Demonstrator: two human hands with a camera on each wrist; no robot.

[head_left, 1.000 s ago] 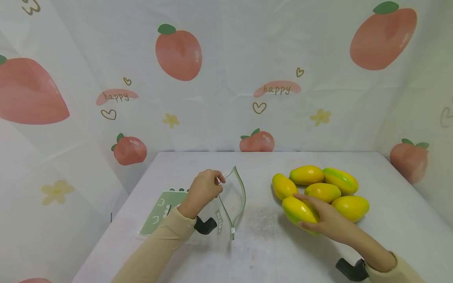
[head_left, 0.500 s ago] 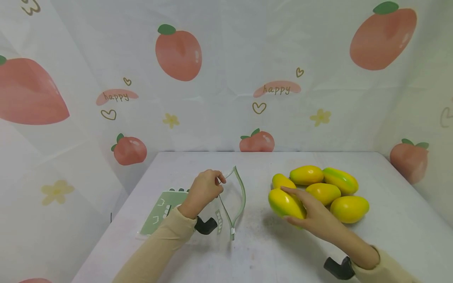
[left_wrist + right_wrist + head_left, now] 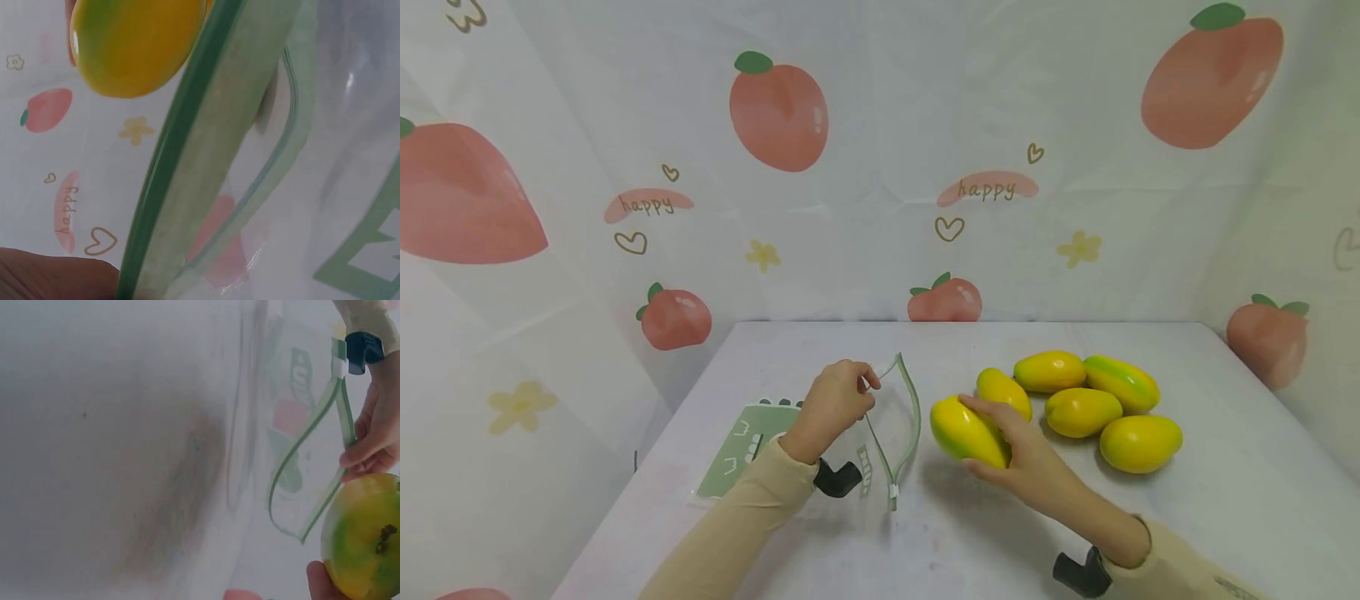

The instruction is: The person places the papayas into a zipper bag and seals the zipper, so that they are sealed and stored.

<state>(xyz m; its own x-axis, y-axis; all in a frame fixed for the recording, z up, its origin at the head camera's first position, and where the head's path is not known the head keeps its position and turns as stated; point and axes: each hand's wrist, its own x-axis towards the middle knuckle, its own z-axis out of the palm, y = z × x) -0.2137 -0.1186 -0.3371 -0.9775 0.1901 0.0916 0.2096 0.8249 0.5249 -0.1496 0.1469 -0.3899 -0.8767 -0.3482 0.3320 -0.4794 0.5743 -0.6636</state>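
The left hand (image 3: 838, 404) pinches the rim of a gaping green-edged zip bag (image 3: 726, 467) at left. Just right of its mouth, the right hand (image 3: 1030, 458) grasps a mango (image 3: 964, 433); five more mangoes (image 3: 1082, 412) lie farther right.

Left pink strip (image 3: 648, 205): handwritten "happy" is running across it on the backdrop (image 3: 865, 250), above and outside the far left corner of the desk (image 3: 947, 550).
Right pink strip (image 3: 987, 189): the same word, "happy", is standing above the middle of the desk's far edge.
Bag (image 3: 915, 408): a green patch (image 3: 863, 469) is bearing letters too partial to read.
Right sleeve (image 3: 1183, 567): dark marks (image 3: 1232, 587) are showing, too small to read.
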